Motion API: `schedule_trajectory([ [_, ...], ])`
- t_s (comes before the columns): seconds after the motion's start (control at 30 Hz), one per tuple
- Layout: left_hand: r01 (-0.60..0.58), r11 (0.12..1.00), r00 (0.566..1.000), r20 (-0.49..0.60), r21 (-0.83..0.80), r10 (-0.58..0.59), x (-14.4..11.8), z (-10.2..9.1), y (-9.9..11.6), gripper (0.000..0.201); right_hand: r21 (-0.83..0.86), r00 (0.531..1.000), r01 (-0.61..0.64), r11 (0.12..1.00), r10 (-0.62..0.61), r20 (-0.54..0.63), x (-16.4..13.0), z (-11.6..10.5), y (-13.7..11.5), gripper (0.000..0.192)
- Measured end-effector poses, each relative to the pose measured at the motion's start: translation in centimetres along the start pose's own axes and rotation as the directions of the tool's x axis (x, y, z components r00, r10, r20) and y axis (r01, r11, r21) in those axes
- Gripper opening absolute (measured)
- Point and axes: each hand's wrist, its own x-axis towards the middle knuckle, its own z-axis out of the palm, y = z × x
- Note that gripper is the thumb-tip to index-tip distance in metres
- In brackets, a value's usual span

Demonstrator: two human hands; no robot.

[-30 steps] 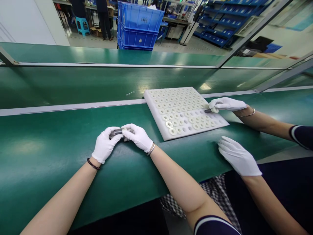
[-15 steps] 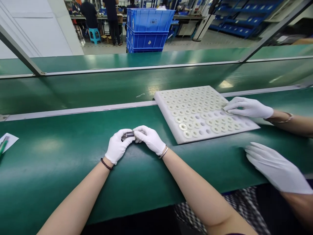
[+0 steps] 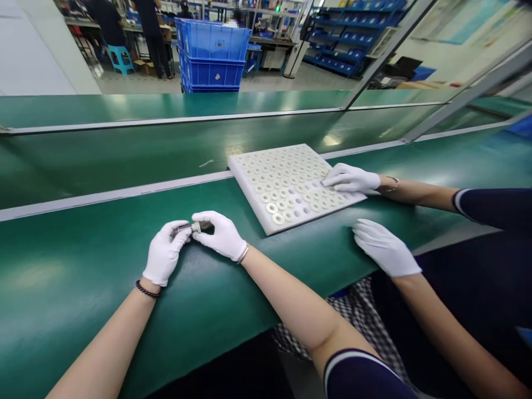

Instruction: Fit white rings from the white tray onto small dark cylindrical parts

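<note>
Both my hands wear white gloves and meet above the green bench (image 3: 199, 316). My left hand (image 3: 161, 256) is closed on a small dark, shiny cylinder (image 3: 183, 227). At the cylinder's right end, a pale ring-like piece (image 3: 196, 226) sits between the thumb and fingers of my right hand (image 3: 221, 235). The fingers partly cover both parts, so how they fit together cannot be made out. Right of my hands lies a white foam tray (image 3: 266, 219) with rows of pale rings (image 3: 278, 218) in it; some of its holes show bare.
A co-worker's gloved hand (image 3: 351, 178) touches the tray's right side, and the other gloved hand (image 3: 384, 248) rests near the bench edge. Behind the bench are a metal frame post (image 3: 386, 52) and stacked blue crates (image 3: 214, 58). People stand and sit farther back.
The view has turned right, shifting the scene left. My right hand's grip has widened, and the pale ring-like piece now shows at the cylinder's end. The co-worker's lower hand has settled.
</note>
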Motion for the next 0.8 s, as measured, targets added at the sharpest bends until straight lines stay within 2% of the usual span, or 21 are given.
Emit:
schedule_trajectory([
  [0.13, -0.051, 0.992, 0.996, -0.064, 0.118, 0.059, 0.06, -0.07, 0.13, 0.041, 0.151, 0.988, -0.128, 0.98, 0.113, 0.106, 0.11, -0.13, 0.14, 0.063],
  [0.23, -0.071, 0.977, 0.994, -0.066, 0.2, 0.086, 0.1, -0.19, 0.02, 0.041, 0.113, 0.97, -0.227, 0.967, 0.214, 0.119, 0.23, -0.29, -0.13, 0.055],
  [0.3, -0.062, 0.981, 0.996, -0.053, 0.186, 0.073, 0.06, -0.29, 0.02, 0.042, 0.08, 0.966, -0.245, 0.966, 0.236, 0.104, 0.25, -0.35, -0.36, 0.05],
  [0.43, 0.011, 0.999, 1.0, -0.007, 0.043, -0.011, -0.12, -0.39, 0.23, 0.049, 0.08, 0.991, -0.113, 0.99, 0.107, 0.074, 0.23, -0.43, -0.46, 0.052],
  [0.5, 0.03, 0.999, 1.0, 0.002, 0.016, -0.03, -0.14, -0.38, 0.29, 0.051, 0.066, 0.998, -0.037, 0.997, 0.034, 0.056, 0.25, -0.45, -0.34, 0.047],
  [0.57, 0.032, 0.999, 0.999, 0.009, 0.007, -0.032, -0.11, -0.32, 0.25, 0.052, 0.051, 0.999, -0.013, 0.999, 0.01, 0.047, 0.27, -0.43, -0.22, 0.044],
  [0.67, 0.013, 0.999, 1.0, 0.01, 0.034, -0.013, 0.04, -0.28, 0.01, 0.052, 0.033, 0.999, -0.028, 0.999, 0.026, 0.043, 0.3, -0.36, -0.14, 0.044],
  [0.8, -0.029, 0.984, 1.0, -0.003, 0.174, 0.03, 0.14, -0.54, -0.19, 0.05, 0.016, 1.0, -0.002, 1.0, 0.002, 0.027, 0.19, -0.39, -0.4, 0.041],
])
